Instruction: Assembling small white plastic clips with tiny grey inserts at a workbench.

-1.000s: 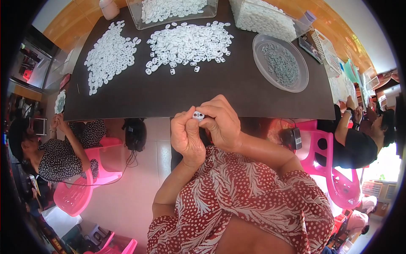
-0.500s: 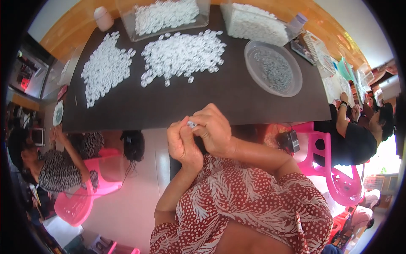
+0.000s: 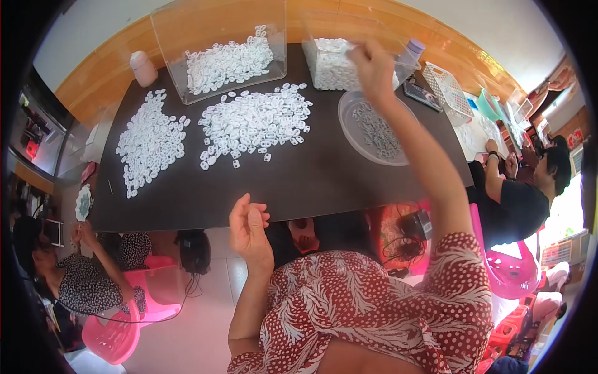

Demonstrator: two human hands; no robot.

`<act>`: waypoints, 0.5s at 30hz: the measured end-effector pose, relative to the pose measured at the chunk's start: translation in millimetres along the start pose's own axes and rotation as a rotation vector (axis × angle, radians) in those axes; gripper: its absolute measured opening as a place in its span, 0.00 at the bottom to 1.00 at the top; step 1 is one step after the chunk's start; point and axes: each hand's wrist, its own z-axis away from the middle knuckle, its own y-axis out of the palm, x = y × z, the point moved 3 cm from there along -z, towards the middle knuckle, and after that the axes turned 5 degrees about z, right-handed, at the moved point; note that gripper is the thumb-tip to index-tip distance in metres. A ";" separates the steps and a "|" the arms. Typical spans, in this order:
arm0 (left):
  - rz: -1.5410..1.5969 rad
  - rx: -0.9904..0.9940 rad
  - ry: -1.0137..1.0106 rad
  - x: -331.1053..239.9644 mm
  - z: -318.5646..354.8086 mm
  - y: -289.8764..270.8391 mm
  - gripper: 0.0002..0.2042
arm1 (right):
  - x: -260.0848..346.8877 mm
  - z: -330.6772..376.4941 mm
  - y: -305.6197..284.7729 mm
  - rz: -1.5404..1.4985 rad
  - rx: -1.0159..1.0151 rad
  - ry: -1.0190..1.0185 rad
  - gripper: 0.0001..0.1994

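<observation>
My left hand (image 3: 250,232) is raised at the table's front edge, palm turned inward. Its fingers are loosely bent, the thumb stands a little apart, and I see nothing between them. My right hand (image 3: 374,70) reaches over the right clear bin (image 3: 323,71), which holds small white plastic pieces. Motion smears its fingertips, so whether anything is in them cannot be made out. Below that forearm stands a round translucent tub (image 3: 349,132) of small grey metal parts (image 3: 377,131). Small white two-holed pieces (image 3: 256,121) lie heaped mid-table, with another heap of white pieces (image 3: 149,142) to the left.
A larger clear bin (image 3: 281,47) of white pieces stands at the back, near a pink bottle (image 3: 143,68). A phone (image 3: 423,96) and a white basket (image 3: 447,90) lie at the right edge. Other people sit left and right, by pink chairs (image 3: 112,336).
My hands have parted. The right hand has swung up and away to the right bin from the small white piece both were pinching. The left has stayed near the table edge, its fingers loosened.
</observation>
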 end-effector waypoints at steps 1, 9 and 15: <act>0.026 -0.001 -0.003 1.2 -2.5 0.0 0.13 | -20.1 -26.0 -0.5 0.037 -0.017 0.049 0.11; 0.060 -0.044 -0.047 13.8 -3.1 -13.0 0.13 | -4.4 -58.9 0.3 0.103 0.193 -0.079 0.14; -0.020 -0.122 0.129 -34.0 -16.0 -21.3 0.11 | 116.7 35.5 -65.0 -0.344 -0.005 -0.117 0.07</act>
